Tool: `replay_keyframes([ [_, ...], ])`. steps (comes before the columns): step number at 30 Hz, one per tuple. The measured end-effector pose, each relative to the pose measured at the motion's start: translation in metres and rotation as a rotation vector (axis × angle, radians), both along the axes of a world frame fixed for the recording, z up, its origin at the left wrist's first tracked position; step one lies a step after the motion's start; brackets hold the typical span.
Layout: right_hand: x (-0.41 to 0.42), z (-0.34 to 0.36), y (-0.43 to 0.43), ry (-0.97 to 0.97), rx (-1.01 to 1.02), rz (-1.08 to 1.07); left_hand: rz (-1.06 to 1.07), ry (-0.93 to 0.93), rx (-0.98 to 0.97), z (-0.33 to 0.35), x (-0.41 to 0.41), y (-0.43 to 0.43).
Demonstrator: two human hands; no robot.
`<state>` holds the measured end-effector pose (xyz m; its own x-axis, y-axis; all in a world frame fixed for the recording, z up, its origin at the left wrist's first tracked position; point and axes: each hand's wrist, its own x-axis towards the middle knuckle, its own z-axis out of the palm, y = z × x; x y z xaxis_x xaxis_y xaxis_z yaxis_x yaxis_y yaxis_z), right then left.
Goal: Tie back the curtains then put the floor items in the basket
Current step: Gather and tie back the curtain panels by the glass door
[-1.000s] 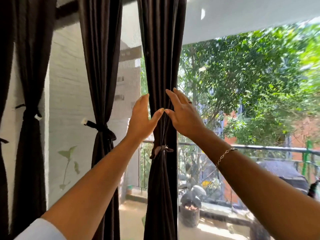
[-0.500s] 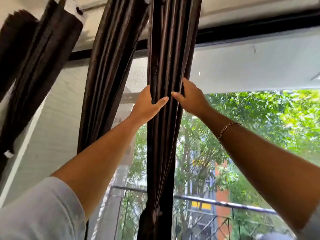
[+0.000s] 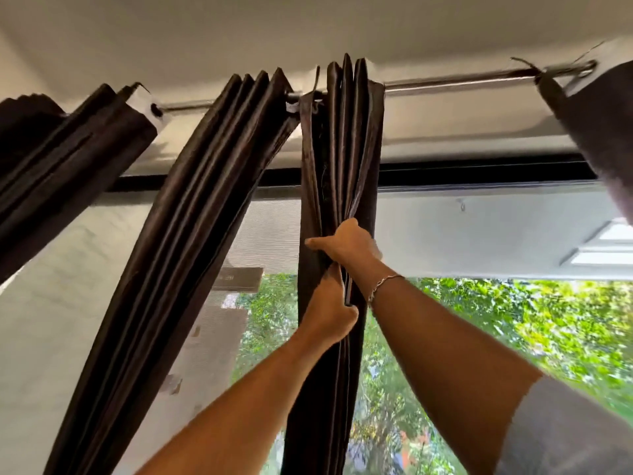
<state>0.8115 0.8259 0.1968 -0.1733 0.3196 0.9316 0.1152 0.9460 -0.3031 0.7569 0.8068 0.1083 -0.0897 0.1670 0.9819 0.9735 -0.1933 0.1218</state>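
On the head camera, your left hand (image 3: 328, 311) is curled round the gathered folds of the middle brown curtain (image 3: 342, 149), which hangs from the rod (image 3: 459, 81). Your right hand (image 3: 347, 243) grips the same folds just above, thumb stretched leftward. Cloth hides its fingertips, and the frame cuts off the curtain's lower end.

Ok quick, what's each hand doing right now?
Left hand: closed, gripping folds of the middle curtain.
Right hand: closed, gripping the same curtain just above.
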Motion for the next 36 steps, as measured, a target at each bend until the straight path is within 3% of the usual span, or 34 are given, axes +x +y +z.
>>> replay_keyframes([
  [2, -0.002, -0.001, 0.004, 0.034, 0.061, -0.176, -0.076, -0.006, 0.032, 0.001, 0.001, 0.013],
  [4, 0.0, 0.001, 0.011, -0.003, -0.017, -0.081, -0.169, -0.027, 0.043, 0.001, 0.006, 0.025],
  [7, 0.01, 0.011, 0.032, -0.061, -0.135, 0.025, -0.127, 0.03, 0.076, 0.003, 0.017, 0.045],
  [12, 0.046, 0.021, 0.071, -0.026, -0.019, -0.074, -0.133, 0.079, 0.087, 0.01, 0.055, 0.072],
  [24, 0.196, 0.022, 0.174, 0.066, -0.067, -0.24, -0.227, 0.113, -0.046, 0.01, 0.201, 0.166],
  [29, 0.217, 0.013, 0.18, 0.052, -0.044, -0.224, -0.164, 0.104, -0.027, -0.001, 0.221, 0.176],
  [36, 0.214, -0.03, 0.162, -0.004, 0.085, -0.164, 0.148, 0.225, -0.036, -0.037, 0.219, 0.15],
])
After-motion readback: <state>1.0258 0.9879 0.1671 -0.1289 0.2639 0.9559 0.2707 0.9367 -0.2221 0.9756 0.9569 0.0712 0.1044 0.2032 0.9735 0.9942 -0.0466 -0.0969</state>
